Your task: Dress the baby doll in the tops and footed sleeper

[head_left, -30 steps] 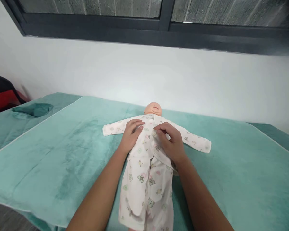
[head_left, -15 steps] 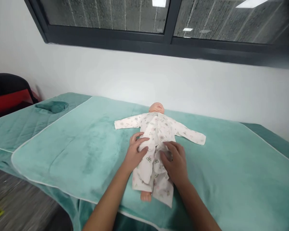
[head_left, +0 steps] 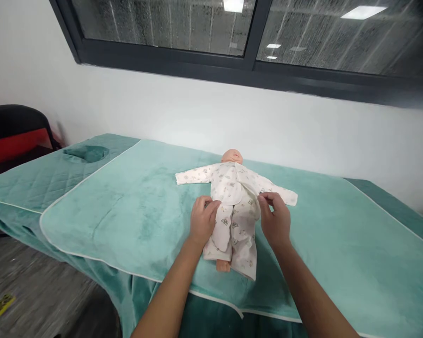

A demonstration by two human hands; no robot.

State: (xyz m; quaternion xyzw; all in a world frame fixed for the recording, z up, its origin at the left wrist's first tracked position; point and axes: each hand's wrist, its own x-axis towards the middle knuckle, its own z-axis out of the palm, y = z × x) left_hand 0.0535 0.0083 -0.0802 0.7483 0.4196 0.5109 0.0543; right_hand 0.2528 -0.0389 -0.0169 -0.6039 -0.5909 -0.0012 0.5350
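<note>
A baby doll (head_left: 233, 156) lies on its back, its sleeves spread wide. It wears a white printed baby shirt (head_left: 225, 182) and matching trousers (head_left: 244, 230). One bare foot (head_left: 223, 266) sticks out of the trouser leg on the left; the other foot is hidden in the cloth. My left hand (head_left: 202, 219) is closed at the left lower hem of the shirt, thumb and fingers pinched on the cloth. On the other side, my right hand (head_left: 276, 219) pinches the edge of the right front panel, drawn out to the side so that the trousers' waist shows.
A teal sheet with pale piping (head_left: 127, 206) covers the massage bed, which has a face hole (head_left: 86, 153) at the left end. Behind it rises a white wall (head_left: 183, 110) with a dark-framed window (head_left: 162, 56). A black and red chair (head_left: 17, 136) stands at far left.
My right hand has moved from the trousers' front out to the right, pulling the shirt's right panel aside. My left hand's fingers have closed on the left hem. The view has shifted slightly.
</note>
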